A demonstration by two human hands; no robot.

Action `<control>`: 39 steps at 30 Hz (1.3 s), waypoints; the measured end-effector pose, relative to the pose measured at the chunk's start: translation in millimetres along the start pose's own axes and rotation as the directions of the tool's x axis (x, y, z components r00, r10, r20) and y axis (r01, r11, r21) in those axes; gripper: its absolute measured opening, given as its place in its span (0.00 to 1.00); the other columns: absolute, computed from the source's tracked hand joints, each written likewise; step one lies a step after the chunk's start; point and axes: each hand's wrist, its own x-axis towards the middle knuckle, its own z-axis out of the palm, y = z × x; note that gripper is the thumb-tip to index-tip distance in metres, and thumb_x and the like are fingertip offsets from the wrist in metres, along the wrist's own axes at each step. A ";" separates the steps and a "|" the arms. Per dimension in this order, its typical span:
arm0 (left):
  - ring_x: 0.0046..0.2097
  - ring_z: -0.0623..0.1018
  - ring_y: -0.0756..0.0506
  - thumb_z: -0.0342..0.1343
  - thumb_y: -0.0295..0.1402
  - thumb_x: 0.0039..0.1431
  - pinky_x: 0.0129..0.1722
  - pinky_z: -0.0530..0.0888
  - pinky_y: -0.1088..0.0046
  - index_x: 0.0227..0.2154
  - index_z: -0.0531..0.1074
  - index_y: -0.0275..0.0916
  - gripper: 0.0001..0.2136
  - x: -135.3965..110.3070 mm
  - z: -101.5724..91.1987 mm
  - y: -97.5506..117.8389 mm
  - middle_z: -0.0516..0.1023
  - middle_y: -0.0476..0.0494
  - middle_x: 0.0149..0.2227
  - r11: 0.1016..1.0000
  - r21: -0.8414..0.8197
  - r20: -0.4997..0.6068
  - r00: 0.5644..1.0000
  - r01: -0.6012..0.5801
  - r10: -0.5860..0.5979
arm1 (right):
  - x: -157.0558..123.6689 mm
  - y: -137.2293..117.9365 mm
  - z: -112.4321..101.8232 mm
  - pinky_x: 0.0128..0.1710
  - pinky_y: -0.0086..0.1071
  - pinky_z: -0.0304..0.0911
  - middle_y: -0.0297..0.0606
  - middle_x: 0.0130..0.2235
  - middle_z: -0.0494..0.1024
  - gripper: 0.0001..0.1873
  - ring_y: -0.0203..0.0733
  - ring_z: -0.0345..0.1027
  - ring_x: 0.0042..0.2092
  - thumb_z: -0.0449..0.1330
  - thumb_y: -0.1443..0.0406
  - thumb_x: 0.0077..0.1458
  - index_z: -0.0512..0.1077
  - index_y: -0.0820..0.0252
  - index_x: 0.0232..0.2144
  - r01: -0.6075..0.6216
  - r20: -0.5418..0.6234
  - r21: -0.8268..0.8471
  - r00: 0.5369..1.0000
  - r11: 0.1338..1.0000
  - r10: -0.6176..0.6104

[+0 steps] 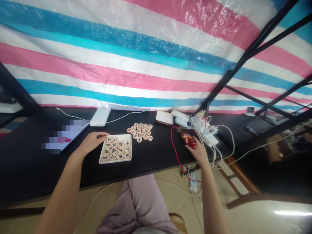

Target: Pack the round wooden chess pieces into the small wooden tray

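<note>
A white square tray (101, 156) on the black table holds several round wooden chess pieces (116, 150) with black characters. My left hand (91, 141) rests at the tray's upper left corner, fingers curled over its edge. Behind the tray lies a loose cluster of more round pieces (140, 131), some marked in red. My right hand (198, 150) lies to the right on a phone (188, 139) with a red, lit screen, fingers laid over its near end.
A white power bank (100, 116) with a cable sits at the back. A tablet (70, 133) lies at the left. A small white-and-red box (164, 117), chargers and tangled white and red cables (209, 133) crowd the right. Black metal bars (246, 55) slant overhead right.
</note>
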 end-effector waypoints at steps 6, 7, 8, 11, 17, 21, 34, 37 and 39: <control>0.41 0.77 0.41 0.49 0.46 0.46 0.43 0.69 0.70 0.39 0.77 0.42 0.21 -1.9 1.9 -1.0 0.80 0.44 0.39 0.999 0.033 -0.019 1.000 -0.025 0.025 | 2.5 4.1 -2.5 0.49 0.46 0.60 0.46 0.50 0.71 0.36 0.53 0.64 0.51 0.54 0.48 0.51 0.58 0.56 0.59 0.044 -0.023 -0.062 0.999 0.997 -0.045; 0.42 0.77 0.40 0.49 0.46 0.46 0.43 0.69 0.70 0.39 0.77 0.42 0.21 -2.0 2.2 -1.3 0.80 0.44 0.40 0.999 0.043 -0.025 0.999 -0.026 0.027 | 1.6 4.1 -3.1 0.49 0.48 0.60 0.45 0.51 0.70 0.34 0.52 0.63 0.52 0.53 0.48 0.52 0.59 0.52 0.58 0.064 -0.015 -0.085 0.998 0.994 -0.066; 0.42 0.77 0.40 0.49 0.46 0.46 0.42 0.69 0.70 0.39 0.77 0.42 0.21 -2.0 2.5 -1.4 0.80 0.44 0.40 0.998 0.052 -0.032 0.999 -0.027 0.028 | 0.5 3.9 -3.4 0.50 0.49 0.58 0.44 0.52 0.68 0.31 0.52 0.62 0.53 0.52 0.49 0.53 0.59 0.49 0.58 0.079 -0.005 -0.111 0.997 0.991 -0.080; 0.42 0.77 0.40 0.49 0.46 0.47 0.41 0.69 0.71 0.39 0.77 0.43 0.21 -1.8 3.4 -1.8 0.80 0.44 0.40 0.997 0.063 -0.044 0.998 -0.033 0.036 | -3.4 2.4 -3.7 0.51 0.55 0.55 0.41 0.57 0.63 0.26 0.54 0.57 0.56 0.49 0.50 0.56 0.61 0.42 0.56 0.080 0.027 -0.181 0.997 0.980 -0.077; 0.43 0.77 0.40 0.48 0.46 0.48 0.41 0.69 0.71 0.40 0.76 0.43 0.21 -2.3 5.8 -2.9 0.80 0.44 0.41 0.996 0.076 -0.058 0.997 -0.045 0.050 | -5.8 -0.2 -2.8 0.48 0.59 0.56 0.43 0.58 0.60 0.24 0.58 0.56 0.56 0.47 0.50 0.58 0.61 0.39 0.56 0.083 0.055 -0.205 0.996 0.975 -0.073; 0.44 0.77 0.40 0.48 0.46 0.48 0.43 0.69 0.70 0.41 0.76 0.42 0.21 -3.7 5.8 -2.0 0.80 0.43 0.42 0.997 0.074 -0.066 0.997 -0.035 0.040 | -5.8 0.2 -2.3 0.48 0.59 0.56 0.43 0.58 0.60 0.24 0.58 0.56 0.56 0.47 0.50 0.57 0.61 0.39 0.56 0.077 0.049 -0.197 0.996 0.977 -0.069; 0.41 0.77 0.41 0.48 0.44 0.49 0.41 0.69 0.71 0.40 0.76 0.42 0.20 -9.0 9.6 -0.4 0.80 0.44 0.40 0.996 0.057 -0.106 0.992 -0.064 0.070 | -8.3 -1.3 -10.9 0.50 0.61 0.53 0.51 0.56 0.65 0.36 0.60 0.58 0.56 0.45 0.45 0.54 0.53 0.55 0.61 -0.028 0.004 -0.161 1.000 0.987 0.029; 0.40 0.77 0.42 0.48 0.42 0.49 0.40 0.69 0.71 0.40 0.76 0.41 0.19 -12.8 10.8 2.0 0.80 0.43 0.39 0.994 0.050 -0.122 0.987 -0.095 0.101 | -10.6 5.9 -10.4 0.49 0.64 0.51 0.53 0.56 0.65 0.38 0.62 0.58 0.56 0.45 0.44 0.53 0.53 0.55 0.61 -0.049 -0.002 -0.164 0.999 0.985 0.049; 0.38 0.77 0.42 0.48 0.41 0.50 0.38 0.68 0.71 0.40 0.76 0.40 0.19 -17.0 10.6 6.1 0.80 0.43 0.37 0.994 0.057 -0.136 0.986 -0.092 0.099 | -11.0 13.5 -9.5 0.48 0.65 0.51 0.54 0.55 0.65 0.40 0.65 0.58 0.56 0.45 0.43 0.52 0.53 0.55 0.61 -0.074 -0.006 -0.164 0.997 0.984 0.074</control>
